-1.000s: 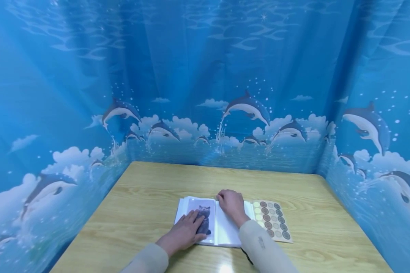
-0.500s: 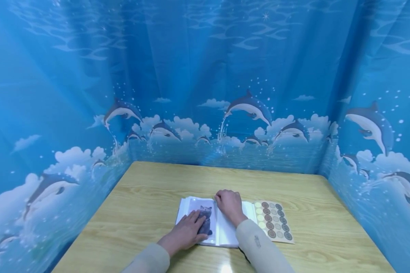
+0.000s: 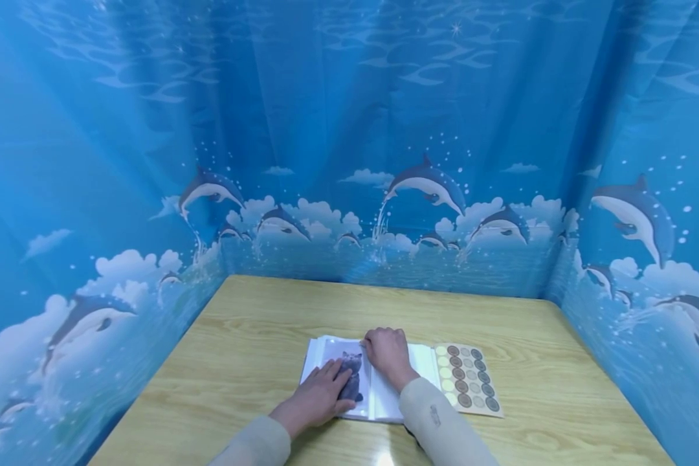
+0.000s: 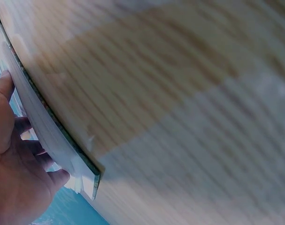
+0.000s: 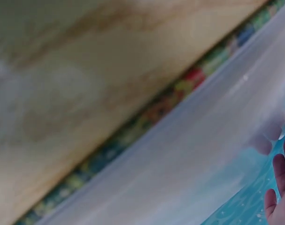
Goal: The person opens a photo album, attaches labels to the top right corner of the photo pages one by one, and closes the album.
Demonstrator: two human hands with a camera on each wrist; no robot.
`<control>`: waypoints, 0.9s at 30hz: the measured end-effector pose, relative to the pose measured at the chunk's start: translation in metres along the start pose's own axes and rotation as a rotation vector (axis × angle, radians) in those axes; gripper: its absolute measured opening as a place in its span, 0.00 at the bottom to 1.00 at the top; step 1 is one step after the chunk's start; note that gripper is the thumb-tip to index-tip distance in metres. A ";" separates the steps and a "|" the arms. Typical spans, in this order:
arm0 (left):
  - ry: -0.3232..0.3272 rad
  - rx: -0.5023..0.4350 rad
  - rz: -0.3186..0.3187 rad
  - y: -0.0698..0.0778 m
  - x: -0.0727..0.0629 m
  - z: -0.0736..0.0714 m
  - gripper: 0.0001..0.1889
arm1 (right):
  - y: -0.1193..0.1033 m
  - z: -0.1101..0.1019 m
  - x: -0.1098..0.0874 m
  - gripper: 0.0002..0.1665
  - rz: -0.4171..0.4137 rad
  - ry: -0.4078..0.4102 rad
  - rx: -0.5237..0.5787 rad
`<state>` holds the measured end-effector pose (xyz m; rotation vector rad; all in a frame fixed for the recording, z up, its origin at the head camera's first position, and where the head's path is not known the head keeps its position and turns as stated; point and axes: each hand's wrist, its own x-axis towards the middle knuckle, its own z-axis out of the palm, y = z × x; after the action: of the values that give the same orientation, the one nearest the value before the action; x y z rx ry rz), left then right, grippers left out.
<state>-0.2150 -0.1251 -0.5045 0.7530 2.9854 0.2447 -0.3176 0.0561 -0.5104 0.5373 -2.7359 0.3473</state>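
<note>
An open photo album (image 3: 388, 398) with clear sleeves lies on the table. Its left page carries a picture of a grey cat (image 3: 351, 382). My left hand (image 3: 317, 395) rests on that page, fingers spread over the cat picture's left part. My right hand (image 3: 387, 353) is at the top of the album near the middle fold, its fingers curled by the picture's upper right corner. Whether they pinch the sleeve or the picture is hidden. In the left wrist view, the left hand (image 4: 20, 164) lies at the album's edge (image 4: 57, 126). The right wrist view catches some right fingers (image 5: 280, 173).
A sheet of round stickers (image 3: 470, 378) in cream, brown and dark grey lies against the album's right side. The wooden table (image 3: 256, 323) extends around them. Blue curtains (image 3: 326, 129) printed with dolphins stand along the back and both sides.
My right hand has shifted slightly left along the album's top, from the fold to the cat picture's upper right corner. My left hand keeps its place on the page.
</note>
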 end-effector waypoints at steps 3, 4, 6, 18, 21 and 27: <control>0.005 -0.001 0.003 0.000 0.000 0.000 0.36 | -0.001 0.001 -0.002 0.07 -0.010 0.011 0.002; 0.008 0.000 0.006 0.001 0.000 0.000 0.36 | -0.002 0.000 -0.003 0.07 -0.018 0.015 -0.002; 0.008 0.003 0.008 0.001 0.000 0.001 0.36 | -0.002 0.000 -0.004 0.07 -0.029 0.018 -0.011; -0.017 0.016 -0.005 0.002 0.002 0.000 0.37 | -0.005 0.004 -0.009 0.07 -0.084 -0.024 -0.058; -0.022 0.014 -0.010 0.002 0.002 0.000 0.37 | -0.005 0.003 -0.010 0.08 -0.091 -0.041 -0.070; -0.020 0.011 -0.015 0.000 0.001 0.000 0.37 | -0.005 0.000 -0.013 0.10 -0.118 -0.122 -0.084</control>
<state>-0.2161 -0.1244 -0.5042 0.7292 2.9750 0.2193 -0.3042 0.0559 -0.5139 0.7153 -2.8034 0.1750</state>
